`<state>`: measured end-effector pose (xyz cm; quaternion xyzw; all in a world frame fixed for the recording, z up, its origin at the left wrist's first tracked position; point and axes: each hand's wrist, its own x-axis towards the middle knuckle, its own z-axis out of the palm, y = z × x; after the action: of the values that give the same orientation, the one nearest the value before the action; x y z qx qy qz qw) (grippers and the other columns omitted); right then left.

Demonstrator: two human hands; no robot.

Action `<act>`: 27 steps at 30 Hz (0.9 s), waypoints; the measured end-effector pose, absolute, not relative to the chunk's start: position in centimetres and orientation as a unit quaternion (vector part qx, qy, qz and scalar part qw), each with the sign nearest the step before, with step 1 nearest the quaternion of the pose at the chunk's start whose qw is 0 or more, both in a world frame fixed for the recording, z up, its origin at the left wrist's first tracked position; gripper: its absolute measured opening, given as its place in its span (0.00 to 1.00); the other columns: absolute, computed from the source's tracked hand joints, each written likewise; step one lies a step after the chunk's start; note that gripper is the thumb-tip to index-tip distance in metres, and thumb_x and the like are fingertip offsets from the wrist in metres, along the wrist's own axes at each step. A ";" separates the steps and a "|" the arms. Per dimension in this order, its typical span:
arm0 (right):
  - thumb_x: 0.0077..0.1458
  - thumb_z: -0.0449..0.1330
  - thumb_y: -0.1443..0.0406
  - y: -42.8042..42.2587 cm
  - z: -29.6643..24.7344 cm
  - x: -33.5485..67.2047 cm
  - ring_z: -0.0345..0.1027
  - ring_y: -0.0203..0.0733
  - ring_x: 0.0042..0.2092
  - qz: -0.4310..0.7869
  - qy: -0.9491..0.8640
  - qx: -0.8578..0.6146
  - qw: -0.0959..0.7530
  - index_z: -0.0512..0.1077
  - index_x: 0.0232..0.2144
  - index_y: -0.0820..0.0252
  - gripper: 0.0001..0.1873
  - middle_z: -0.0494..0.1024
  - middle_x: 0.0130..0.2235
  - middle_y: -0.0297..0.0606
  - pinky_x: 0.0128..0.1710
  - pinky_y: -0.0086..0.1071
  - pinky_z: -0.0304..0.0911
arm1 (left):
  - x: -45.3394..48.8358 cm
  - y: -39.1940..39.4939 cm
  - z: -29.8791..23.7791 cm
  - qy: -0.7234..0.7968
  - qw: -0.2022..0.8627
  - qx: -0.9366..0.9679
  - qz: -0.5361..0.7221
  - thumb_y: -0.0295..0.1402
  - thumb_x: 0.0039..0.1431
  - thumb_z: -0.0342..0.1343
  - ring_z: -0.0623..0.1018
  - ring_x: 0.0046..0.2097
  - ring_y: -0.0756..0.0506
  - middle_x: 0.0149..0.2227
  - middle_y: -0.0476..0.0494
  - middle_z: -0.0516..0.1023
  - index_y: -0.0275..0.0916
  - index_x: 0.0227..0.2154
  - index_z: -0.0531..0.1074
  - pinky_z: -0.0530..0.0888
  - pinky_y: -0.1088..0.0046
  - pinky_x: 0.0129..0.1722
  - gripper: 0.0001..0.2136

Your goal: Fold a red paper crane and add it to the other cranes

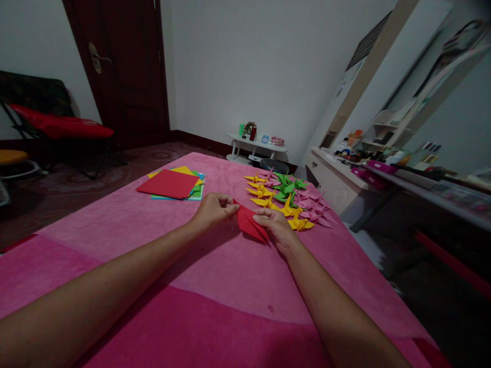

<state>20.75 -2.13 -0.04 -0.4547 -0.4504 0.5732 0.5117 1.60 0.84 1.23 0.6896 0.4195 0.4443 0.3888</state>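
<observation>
A partly folded piece of red origami paper (pixel 250 225) is held between my two hands, just above the pink cloth (pixel 215 271). My left hand (pixel 215 210) pinches its upper left corner between thumb and fingers. On the other side, my right hand (pixel 276 227) grips the right edge, thumb on top. Loose flaps point down toward the lower right. Just beyond my right hand stand rows of folded paper cranes: yellow cranes (pixel 261 191), green cranes (pixel 286 188) and pink cranes (pixel 312 202).
A stack of coloured paper sheets, with a red sheet (pixel 169 184) on top, lies at the far left of the cloth. Behind are a small white table (pixel 257 142) and a dark door (pixel 126 66). A cluttered dresser (pixel 337 163) stands at the right, a red-covered chair (pixel 61 125) at the left.
</observation>
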 end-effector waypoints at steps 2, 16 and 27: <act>0.30 0.70 0.63 -1.7 -0.4 20.9 0.69 0.37 0.24 0.546 -0.453 -0.464 0.530 0.74 0.26 0.62 0.16 0.78 0.24 0.35 0.26 0.29 0.63 | 1.6 1.0 1.0 0.416 0.438 0.675 0.425 0.37 0.46 0.57 0.69 0.19 0.52 0.18 0.45 0.73 0.33 0.20 0.69 0.62 0.78 0.19 0.11; 0.38 0.62 0.66 -0.8 -2.4 21.6 0.59 0.32 0.21 0.349 -0.625 -0.534 0.450 0.75 0.21 0.63 0.05 0.72 0.19 0.31 0.22 0.26 0.53 | 0.4 1.1 1.0 0.485 0.481 0.706 0.188 0.35 0.38 0.58 0.61 0.15 0.54 0.13 0.49 0.67 0.35 0.11 0.70 0.53 0.79 0.15 0.10; 0.40 0.62 0.65 0.1 -3.9 22.3 0.59 0.32 0.22 0.254 -0.689 -0.556 0.388 0.74 0.21 0.62 0.04 0.71 0.19 0.30 0.22 0.25 0.52 | 0.5 0.8 1.2 0.546 0.333 0.759 0.124 0.31 0.38 0.55 0.63 0.15 0.52 0.12 0.49 0.66 0.36 0.12 0.72 0.53 0.77 0.16 0.07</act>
<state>22.27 0.07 -3.93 -0.5564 -0.6893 0.2539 0.3884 0.51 0.82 1.24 0.7588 0.5457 0.1241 0.3333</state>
